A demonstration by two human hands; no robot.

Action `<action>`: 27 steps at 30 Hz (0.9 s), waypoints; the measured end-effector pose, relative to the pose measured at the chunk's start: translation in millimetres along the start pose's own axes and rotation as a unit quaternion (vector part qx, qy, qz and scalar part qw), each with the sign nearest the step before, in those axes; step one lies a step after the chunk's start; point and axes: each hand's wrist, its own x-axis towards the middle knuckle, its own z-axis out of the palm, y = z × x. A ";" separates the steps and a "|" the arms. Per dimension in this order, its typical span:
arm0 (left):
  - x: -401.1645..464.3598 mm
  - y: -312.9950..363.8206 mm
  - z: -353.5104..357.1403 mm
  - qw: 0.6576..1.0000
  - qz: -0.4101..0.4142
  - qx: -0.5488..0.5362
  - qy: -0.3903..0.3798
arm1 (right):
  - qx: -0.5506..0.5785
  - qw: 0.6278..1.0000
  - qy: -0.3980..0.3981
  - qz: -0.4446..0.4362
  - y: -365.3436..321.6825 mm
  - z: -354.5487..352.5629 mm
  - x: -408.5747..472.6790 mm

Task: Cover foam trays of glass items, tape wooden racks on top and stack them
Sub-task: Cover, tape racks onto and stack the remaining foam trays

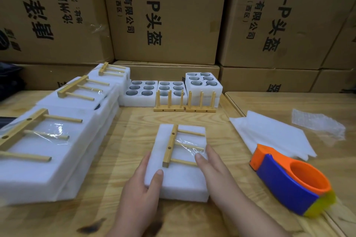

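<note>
A covered white foam tray point(179, 181) lies in the middle of the wooden table, with a wooden rack point(170, 146) taped flat on its lid under clear tape. My left hand point(143, 181) grips the tray's near left edge, thumb on top. My right hand point(211, 165) lies on the tray's right side, fingers straight, touching the tape. Finished trays with taped racks point(57, 140) are stacked along the left. At the back stand open foam trays of glass items point(141, 90), and two upright wooden racks point(169, 102) in front of them.
An orange and blue tape dispenser point(289, 181) sits on the table at the right. Loose white foam sheets point(269, 134) and a piece of bubble wrap point(317, 123) lie behind it. Big cardboard boxes point(163, 15) wall off the back.
</note>
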 end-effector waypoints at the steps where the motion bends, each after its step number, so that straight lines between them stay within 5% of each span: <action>1: -0.5 0.1 -0.3 1.000 0.002 0.003 0.001 | 0.014 1.000 0.011 0.002 3.5 4.1 4.0; 16: -1.0 21.3 -6.0 0.997 -0.050 -0.052 -0.026 | 0.081 0.994 0.059 -0.032 30.1 -1.5 -5.7; 22: 5.4 43.7 -19.8 0.965 -0.226 -0.094 -0.092 | 0.113 0.988 0.103 -0.029 32.7 -0.3 -3.4; 27: 1.3 50.4 -29.8 0.942 -0.257 -0.150 -0.155 | 0.098 0.982 0.158 -0.037 26.9 -4.0 -3.7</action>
